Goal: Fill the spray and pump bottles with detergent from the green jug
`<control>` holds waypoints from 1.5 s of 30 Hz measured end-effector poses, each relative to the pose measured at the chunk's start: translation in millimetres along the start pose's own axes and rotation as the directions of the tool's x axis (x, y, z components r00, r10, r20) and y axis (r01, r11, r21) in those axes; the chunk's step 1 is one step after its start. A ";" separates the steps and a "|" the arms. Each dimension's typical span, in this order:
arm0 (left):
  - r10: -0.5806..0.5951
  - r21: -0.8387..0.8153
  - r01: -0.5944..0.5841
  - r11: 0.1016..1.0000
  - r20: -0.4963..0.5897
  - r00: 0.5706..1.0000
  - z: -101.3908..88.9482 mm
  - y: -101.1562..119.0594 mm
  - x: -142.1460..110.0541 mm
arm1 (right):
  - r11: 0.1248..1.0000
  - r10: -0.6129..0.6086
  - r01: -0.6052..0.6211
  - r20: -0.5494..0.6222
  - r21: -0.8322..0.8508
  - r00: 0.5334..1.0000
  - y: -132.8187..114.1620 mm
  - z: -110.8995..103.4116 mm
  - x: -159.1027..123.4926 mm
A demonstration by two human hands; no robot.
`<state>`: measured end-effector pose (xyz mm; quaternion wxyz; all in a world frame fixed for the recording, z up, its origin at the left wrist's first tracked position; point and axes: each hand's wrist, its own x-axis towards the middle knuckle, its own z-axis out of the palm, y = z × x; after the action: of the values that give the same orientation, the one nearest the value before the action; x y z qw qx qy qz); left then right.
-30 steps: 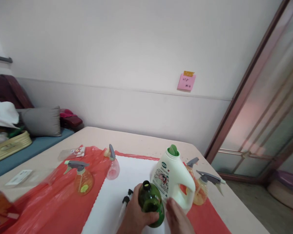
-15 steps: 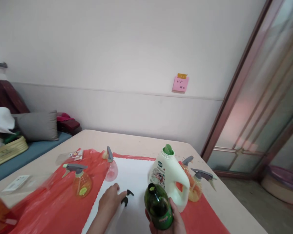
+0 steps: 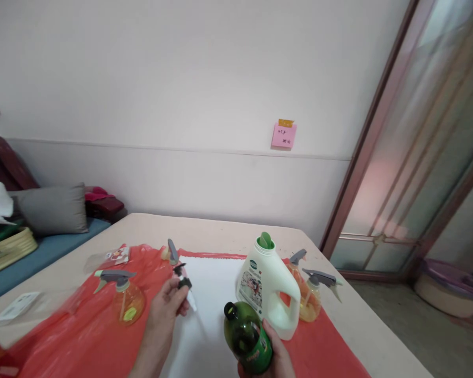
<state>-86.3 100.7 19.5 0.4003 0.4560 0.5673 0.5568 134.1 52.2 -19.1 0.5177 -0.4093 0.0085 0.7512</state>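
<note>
My left hand [image 3: 166, 307] pinches a black pump head [image 3: 184, 282] whose pale dip tube [image 3: 192, 301] slants down to the right over the white sheet [image 3: 216, 273]. In my right hand [image 3: 278, 353] is a green bottle [image 3: 246, 336], gripped around its labelled side. Its uncapped mouth tilts up and to the left. Just behind the bottle stands a large pale green detergent jug [image 3: 268, 289] with no cap on its neck and a green piece sticking up from the opening. A pink spray bottle [image 3: 173, 254] is partly hidden behind the pump head.
An orange spray bottle [image 3: 129, 302] stands left on red plastic sheeting [image 3: 90, 336]. Another orange spray bottle [image 3: 310, 302] is right of the jug, with one more behind it. Clear packaging [image 3: 18, 307] lies on the table's left. A pink note [image 3: 284, 135] hangs on the wall.
My left hand has picked the pump head up off the white sheet and raised it. The green bottle has shifted slightly left and tilts more to the left. The view has turned slightly.
</note>
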 end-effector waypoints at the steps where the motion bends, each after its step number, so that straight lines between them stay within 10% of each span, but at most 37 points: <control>1: 0.004 -0.142 -0.011 0.990 -0.048 0.999 -2.4 5.6 -3.0 | 1.000 0.006 -0.006 -0.008 -0.016 1.000 0.0 0.0 0.1; 5: -0.125 -0.628 -0.028 0.777 -0.197 0.972 -3.2 16.4 -10.1 | 0.998 0.015 -0.016 -0.012 -0.059 1.000 4.5 -3.6 6.9; 9: -0.163 -0.712 -0.044 0.701 -0.220 0.962 0.6 16.2 -10.1 | 0.999 0.023 -0.021 0.040 -0.049 0.999 10.1 -3.7 12.4; 22: -0.100 -0.417 0.078 0.905 -0.030 0.995 34.6 7.0 -32.8 | 1.000 -0.010 0.010 0.021 0.012 1.000 17.9 8.4 18.2; 33: -0.136 -0.407 0.150 0.901 0.064 0.989 50.5 4.5 -41.5 | 0.980 -0.200 0.199 0.070 0.012 0.977 18.3 14.7 7.5; 45: -0.081 -0.405 0.118 0.907 0.108 0.991 49.5 12.0 -44.7 | 0.994 -0.100 0.097 0.079 0.050 0.992 21.2 20.4 0.3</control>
<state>-26.0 70.5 26.1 0.5398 0.3566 0.4420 0.6214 105.0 51.5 -14.5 0.5634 -0.3662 -0.0153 0.7404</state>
